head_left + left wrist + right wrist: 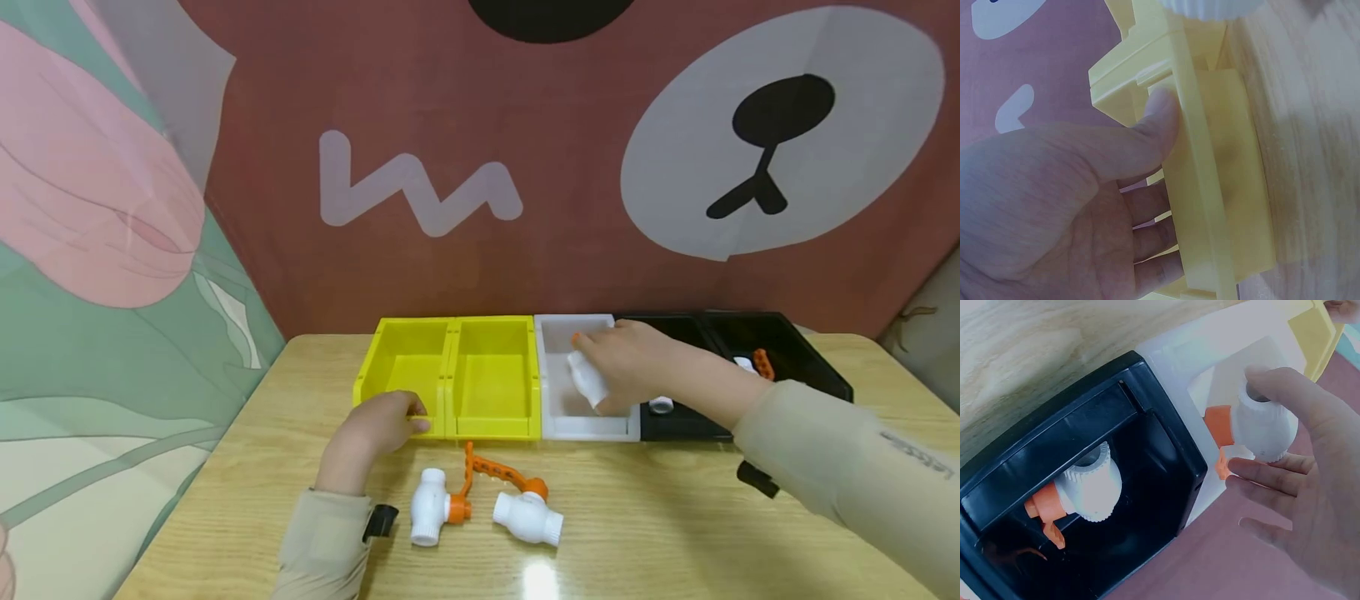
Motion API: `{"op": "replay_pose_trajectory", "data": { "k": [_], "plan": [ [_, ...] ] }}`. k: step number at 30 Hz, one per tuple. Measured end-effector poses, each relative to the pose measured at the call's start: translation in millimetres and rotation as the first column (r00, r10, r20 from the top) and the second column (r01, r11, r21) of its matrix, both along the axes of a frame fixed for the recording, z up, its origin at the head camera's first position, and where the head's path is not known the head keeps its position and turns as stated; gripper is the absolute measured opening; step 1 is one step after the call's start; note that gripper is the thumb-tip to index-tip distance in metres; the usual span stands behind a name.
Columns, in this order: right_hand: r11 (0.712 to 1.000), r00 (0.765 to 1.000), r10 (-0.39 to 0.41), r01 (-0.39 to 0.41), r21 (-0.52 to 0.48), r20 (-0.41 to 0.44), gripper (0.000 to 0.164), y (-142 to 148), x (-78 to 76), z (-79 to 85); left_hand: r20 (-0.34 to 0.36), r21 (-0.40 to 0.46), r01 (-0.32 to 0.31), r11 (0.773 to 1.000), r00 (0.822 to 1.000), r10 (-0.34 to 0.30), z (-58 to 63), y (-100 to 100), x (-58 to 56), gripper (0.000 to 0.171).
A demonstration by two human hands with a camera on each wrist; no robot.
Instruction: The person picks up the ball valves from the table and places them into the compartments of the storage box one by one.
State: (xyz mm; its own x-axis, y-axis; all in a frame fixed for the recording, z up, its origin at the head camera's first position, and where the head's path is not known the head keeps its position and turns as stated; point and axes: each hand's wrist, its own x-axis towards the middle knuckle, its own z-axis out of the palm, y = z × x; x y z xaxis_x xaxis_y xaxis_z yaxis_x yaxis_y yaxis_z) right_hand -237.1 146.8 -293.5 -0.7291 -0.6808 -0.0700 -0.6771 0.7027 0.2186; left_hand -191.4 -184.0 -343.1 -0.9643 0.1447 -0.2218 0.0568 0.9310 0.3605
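I'm seeing the white valve (587, 380) pinched in the right hand (633, 360), at the white bin's (588, 429) opening, long axis mostly fore-and-aft. The left hand (384, 421), farther off, grips the left yellow bin (411, 375). Right wrist view reveals another valve (1094, 487) inside the black bin (1041, 453); overhead, the right forearm (716, 385) mostly hides it.

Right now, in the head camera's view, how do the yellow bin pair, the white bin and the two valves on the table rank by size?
1. Yellow bin pair
2. White bin
3. Left table valve and right table valve: too alike to rank
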Motion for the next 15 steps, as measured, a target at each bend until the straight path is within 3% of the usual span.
{"op": "replay_pose_trajectory", "data": {
  "k": [4, 10, 15],
  "plan": [
    [0.999, 0.998, -0.034, 0.033, 0.021, 0.049, 0.07, -6, -9.2, -1.7, -0.006, 0.003, -0.003, 1.0, 1.0, 0.003, -1.7, -1, 0.5, 0.021],
    [0.991, 0.985, -0.108, 0.096, 0.089, 0.137, 0.073, -14, -18.5, -5.9, -0.005, 0.007, -0.001, 1.0, 1.0, 0.001, -2.7, -1, -0.4, 0.021],
    [0.979, 0.952, -0.195, 0.174, 0.108, 0.234, 0.069, -21, -24.1, -9.6, 0.007, 0.003, -0.006, 1.0, 1.0, 0.006, -3.2, -1, -1.1, 0.022]
  ]
}}
